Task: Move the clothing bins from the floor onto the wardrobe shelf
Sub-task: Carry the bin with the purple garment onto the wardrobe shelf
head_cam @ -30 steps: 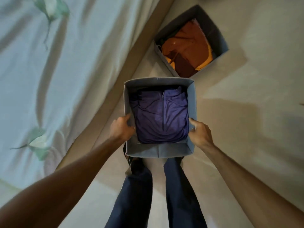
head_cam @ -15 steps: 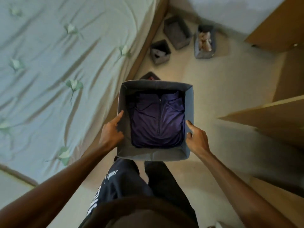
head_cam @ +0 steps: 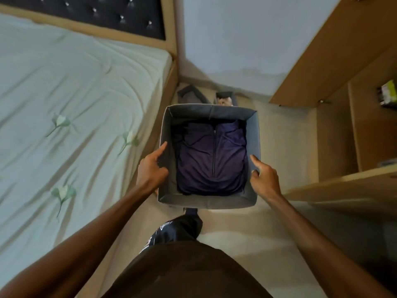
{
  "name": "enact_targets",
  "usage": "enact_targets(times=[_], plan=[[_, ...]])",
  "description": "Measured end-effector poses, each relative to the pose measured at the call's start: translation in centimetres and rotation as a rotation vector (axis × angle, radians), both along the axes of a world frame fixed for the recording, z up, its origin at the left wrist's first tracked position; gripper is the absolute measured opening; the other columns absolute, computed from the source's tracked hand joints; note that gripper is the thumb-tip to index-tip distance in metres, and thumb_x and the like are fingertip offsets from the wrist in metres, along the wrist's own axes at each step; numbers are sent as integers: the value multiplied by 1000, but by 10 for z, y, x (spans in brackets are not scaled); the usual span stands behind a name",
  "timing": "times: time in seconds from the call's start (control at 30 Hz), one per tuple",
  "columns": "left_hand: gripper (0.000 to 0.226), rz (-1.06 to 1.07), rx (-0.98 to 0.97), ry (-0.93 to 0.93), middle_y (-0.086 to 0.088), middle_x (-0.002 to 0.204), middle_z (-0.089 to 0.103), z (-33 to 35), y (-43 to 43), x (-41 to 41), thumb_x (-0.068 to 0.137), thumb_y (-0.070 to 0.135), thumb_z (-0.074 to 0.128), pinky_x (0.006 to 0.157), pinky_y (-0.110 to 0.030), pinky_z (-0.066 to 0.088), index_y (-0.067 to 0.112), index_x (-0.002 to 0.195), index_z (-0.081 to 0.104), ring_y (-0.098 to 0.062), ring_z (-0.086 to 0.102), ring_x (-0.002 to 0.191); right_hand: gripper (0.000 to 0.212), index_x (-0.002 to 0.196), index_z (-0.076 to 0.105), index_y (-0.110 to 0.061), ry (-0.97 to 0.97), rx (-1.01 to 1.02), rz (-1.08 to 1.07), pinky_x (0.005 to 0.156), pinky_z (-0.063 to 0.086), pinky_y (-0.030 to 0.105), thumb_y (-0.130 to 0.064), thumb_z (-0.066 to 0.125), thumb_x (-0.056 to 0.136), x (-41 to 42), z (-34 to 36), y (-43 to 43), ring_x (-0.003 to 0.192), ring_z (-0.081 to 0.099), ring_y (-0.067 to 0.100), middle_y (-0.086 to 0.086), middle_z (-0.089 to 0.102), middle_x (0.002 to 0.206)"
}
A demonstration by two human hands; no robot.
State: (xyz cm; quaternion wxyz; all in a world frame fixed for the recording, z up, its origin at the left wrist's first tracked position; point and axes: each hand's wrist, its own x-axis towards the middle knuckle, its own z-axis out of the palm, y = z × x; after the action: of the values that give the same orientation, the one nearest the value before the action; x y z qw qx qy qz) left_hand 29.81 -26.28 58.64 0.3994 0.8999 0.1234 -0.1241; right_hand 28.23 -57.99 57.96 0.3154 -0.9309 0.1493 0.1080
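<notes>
I hold a grey fabric bin [head_cam: 206,201] in the air in front of my waist, and a folded purple zip top [head_cam: 211,160] lies inside it. My left hand [head_cam: 151,168] grips the bin's left wall, thumb inside the rim. My right hand [head_cam: 265,178] grips the right wall the same way. Beyond the held bin, two more grey bins [head_cam: 191,94] [head_cam: 225,97] stand on the floor by the wall, partly hidden by the raised one. The wooden wardrobe [head_cam: 365,130] stands open on the right, with a shelf [head_cam: 348,181] near my right hand.
A bed [head_cam: 75,117] with a pale flowered sheet fills the left side, and its dark tufted headboard [head_cam: 96,16] is at the top. Beige floor [head_cam: 283,136] runs between bed and wardrobe. A small green-and-black object [head_cam: 387,94] sits inside the wardrobe.
The bin has risen from near the floor to waist height in both hands. My view has tilted up, so the orange-filled bin has left view while the wall, headboard and wardrobe have come in.
</notes>
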Motion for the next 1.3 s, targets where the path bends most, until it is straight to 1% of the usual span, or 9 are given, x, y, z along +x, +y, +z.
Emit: enact_targets(times=[0.23, 0.47, 0.57, 0.67, 0.8, 0.93, 1.03, 1.13, 1.3], plan=[[87, -64, 33, 0, -13, 127, 65, 21, -49, 165, 66, -1, 53, 63, -29, 57, 42, 141, 44, -21, 70, 86, 55, 145, 41, -18, -11, -1, -87, 91, 53, 37, -1, 44, 93, 124, 23, -41, 111, 62, 33, 12, 55, 139], [83, -239, 21, -47, -13, 126, 66, 29, -142, 324, 68, 0, 52, 70, -26, 57, 43, 139, 46, -23, 71, 89, 53, 143, 45, -20, -45, -10, -277, 68, 43, 28, -3, 44, 93, 235, 21, -123, 73, 57, 23, 24, 69, 110], [82, -342, 23, -93, -12, 125, 66, 31, -203, 391, 70, -3, 52, 75, -26, 55, 40, 141, 45, -22, 70, 96, 51, 142, 47, -22, -100, 5, -379, 72, 50, 30, -4, 43, 94, 279, 21, -167, 82, 66, 30, 16, 69, 117], [81, -388, 36, -114, -11, 126, 66, 43, -265, 441, 72, -4, 51, 78, -27, 53, 37, 141, 46, -24, 67, 102, 50, 140, 49, -24, -120, 6, -466, 65, 46, 28, -5, 42, 94, 312, 24, -211, 69, 64, 28, 16, 71, 112], [81, -514, -39, -130, -5, 127, 65, 61, -351, 504, 65, 4, 47, 91, -39, 55, 39, 138, 49, -25, 66, 109, 49, 139, 52, -24, -167, -14, -638, 75, 45, 27, -5, 42, 94, 342, 36, -279, 93, 65, 31, 15, 66, 123], [76, -649, -69, -169, -1, 131, 64, 77, -440, 545, 73, -2, 49, 99, -38, 51, 37, 139, 50, -23, 61, 117, 48, 140, 50, -25, -182, -9, -782, 49, 38, 24, -7, 41, 97, 355, 52, -340, 50, 49, 14, 10, 69, 78], [69, -755, -92, -213, -1, 130, 64, 85, -508, 572, 79, 2, 52, 98, -37, 50, 37, 138, 51, -23, 61, 118, 47, 139, 50, -26, -234, -28, -884, 48, 36, 27, -8, 39, 97, 356, 66, -386, 49, 49, 20, 14, 71, 81], [61, -853, -136, -224, 0, 131, 64, 94, -574, 595, 85, 6, 52, 96, -36, 50, 37, 137, 51, -23, 61, 118, 47, 137, 49, -31, -296, -64, -994, 45, 25, 25, -8, 37, 98, 356, 76, -430, 40, 31, 14, 13, 60, 59], [67, -1094, -271, -220, 4, 136, 58, 110, -692, 631, 84, -1, 46, 85, -31, 54, 35, 141, 47, -13, 59, 107, 44, 137, 51, -30, -409, -122, -1201, 40, 31, 21, -10, 38, 99, 353, 108, -496, 37, 36, 10, 6, 73, 104]])
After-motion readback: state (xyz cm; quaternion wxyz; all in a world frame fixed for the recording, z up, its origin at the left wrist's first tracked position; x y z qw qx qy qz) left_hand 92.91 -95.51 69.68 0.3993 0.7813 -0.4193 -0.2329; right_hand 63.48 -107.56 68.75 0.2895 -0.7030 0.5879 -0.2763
